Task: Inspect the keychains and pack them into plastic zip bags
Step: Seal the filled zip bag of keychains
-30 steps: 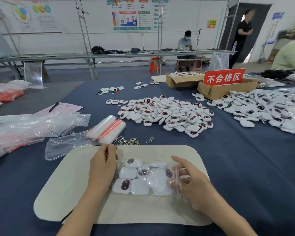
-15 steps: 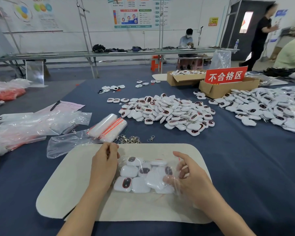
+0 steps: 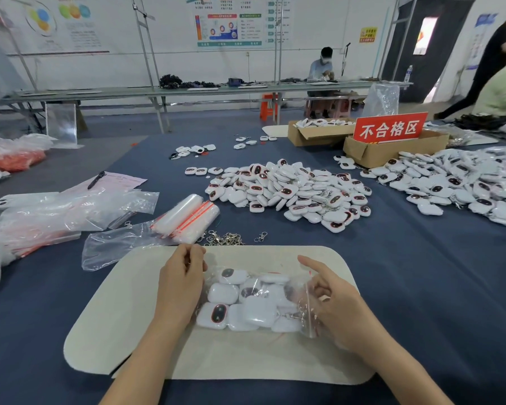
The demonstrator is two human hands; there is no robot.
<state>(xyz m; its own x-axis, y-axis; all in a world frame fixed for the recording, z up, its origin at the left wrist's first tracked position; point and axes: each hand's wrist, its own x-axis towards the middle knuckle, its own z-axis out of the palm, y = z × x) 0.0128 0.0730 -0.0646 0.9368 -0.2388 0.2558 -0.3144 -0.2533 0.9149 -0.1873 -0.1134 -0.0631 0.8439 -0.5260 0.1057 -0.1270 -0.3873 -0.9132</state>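
Zip bag [image 3: 300, 283]: thin, crinkly clear plastic with a red zip strip, stuffed with glossy white rounded-square keychains [image 3: 221, 293], some showing a dark oval face; it lies on a beige rounded-corner mat [image 3: 114, 317] near the table's front edge. Left hand [image 3: 181, 282] pinches the bag's left end with curled fingers, while right hand [image 3: 333, 302] grips the zip end, index finger raised. Loose keychain pile [image 3: 289, 191], roll of spare bags [image 3: 187, 217] and metal clasps [image 3: 225, 239] sit beyond the mat's far edge, with bare blue cloth [image 3: 421, 287] either side.
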